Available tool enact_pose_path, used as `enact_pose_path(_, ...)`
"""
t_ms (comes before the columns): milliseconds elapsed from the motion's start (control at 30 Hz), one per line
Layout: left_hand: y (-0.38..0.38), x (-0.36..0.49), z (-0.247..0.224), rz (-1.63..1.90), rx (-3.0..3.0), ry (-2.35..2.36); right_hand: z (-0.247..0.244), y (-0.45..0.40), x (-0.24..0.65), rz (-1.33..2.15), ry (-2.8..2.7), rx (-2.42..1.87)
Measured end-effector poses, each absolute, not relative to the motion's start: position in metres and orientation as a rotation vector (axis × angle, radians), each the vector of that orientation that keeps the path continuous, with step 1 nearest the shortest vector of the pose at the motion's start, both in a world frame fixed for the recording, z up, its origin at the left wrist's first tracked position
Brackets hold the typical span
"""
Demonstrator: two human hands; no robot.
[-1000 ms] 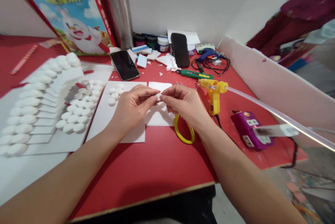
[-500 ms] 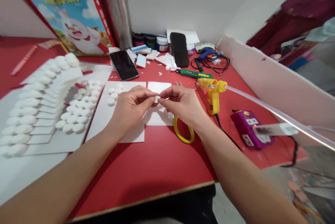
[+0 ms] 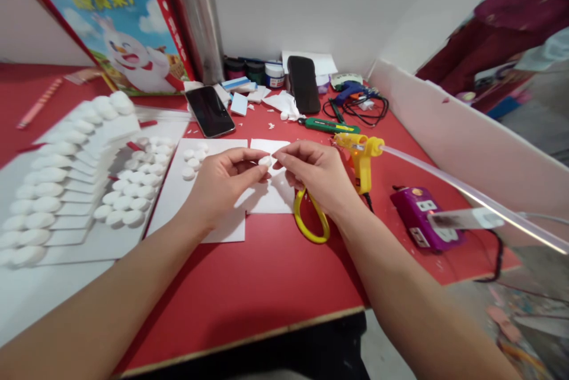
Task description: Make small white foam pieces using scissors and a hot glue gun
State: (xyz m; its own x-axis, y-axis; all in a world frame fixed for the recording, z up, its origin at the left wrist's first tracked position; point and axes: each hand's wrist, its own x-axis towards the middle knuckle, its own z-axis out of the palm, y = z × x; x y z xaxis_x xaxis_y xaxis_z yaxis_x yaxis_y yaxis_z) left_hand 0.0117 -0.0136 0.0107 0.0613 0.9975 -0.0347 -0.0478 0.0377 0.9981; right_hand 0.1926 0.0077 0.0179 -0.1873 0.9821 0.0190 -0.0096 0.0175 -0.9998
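Note:
Between the thumb and forefinger of my left hand is a small white disc. Close on its right is my right hand, its thumb and fingertips pressed together; whether anything is between them is too small to tell. Both hands are above a white sheet. Left of them, several white discs lie on a larger white board. Yellow-handled scissors lie partly under my right hand. Behind that hand is a yellow glue gun with a long clear stick.
Rows of white discs on cards fill the left side. At the back are a phone, a dark phone, a metal bottle and a green cutter. A purple power block is at right.
My right hand has drawn back slightly to the right from the white disc, which stays in my left fingers. More of the disc now shows.

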Motion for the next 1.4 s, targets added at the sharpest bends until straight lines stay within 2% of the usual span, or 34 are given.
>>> enact_pose_path(100,-0.009,0.009,0.010,1.091,0.802,0.976,0.018,0.008,0.194,1.305,-1.340,-1.046)
enact_pose_path(333,-0.005,0.005,0.012,0.985,0.407,0.852,0.023,0.005,0.191,1.272,-1.486,-1.086)
enact_pose_path(700,-0.005,0.003,0.009,0.949,0.532,0.793,0.018,0.009,0.196,1.457,-1.381,-0.995)
enact_pose_path(1400,-0.006,0.009,0.005,1.059,0.686,0.823,0.016,0.004,0.187,1.292,-1.434,-0.977)
